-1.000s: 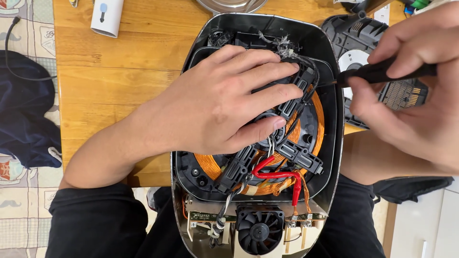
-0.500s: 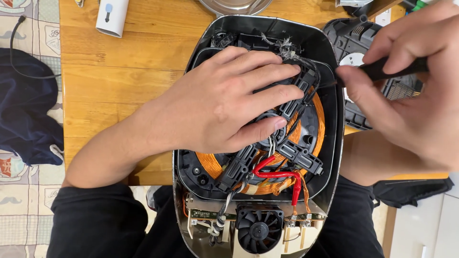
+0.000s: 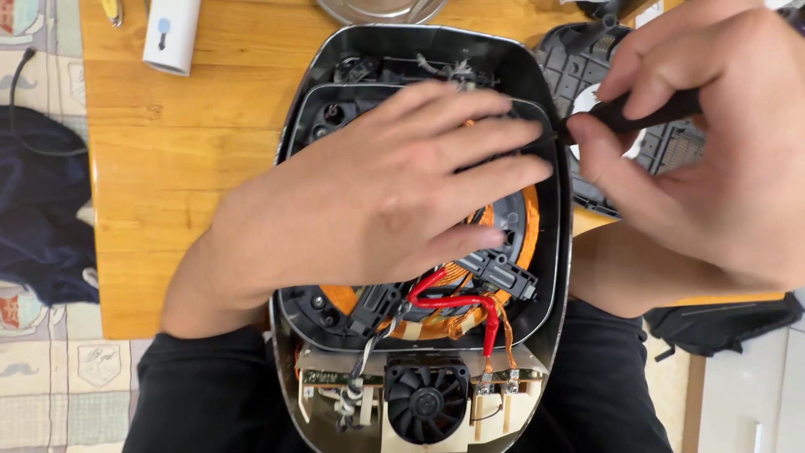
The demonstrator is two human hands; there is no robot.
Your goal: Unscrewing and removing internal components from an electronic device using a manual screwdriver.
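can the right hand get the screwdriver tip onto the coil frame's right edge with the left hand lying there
Probably yes. The left hand covers the coil frame middle, but its fingers end short of the right edge, where the right hand already aims the screwdriver.

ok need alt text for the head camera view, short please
Seen from above, a person's left hand lies flat on the copper coil inside an opened appliance on a wooden table, while the right hand holds a black-handled screwdriver at its right rim. A small cooling fan and red wires show below.
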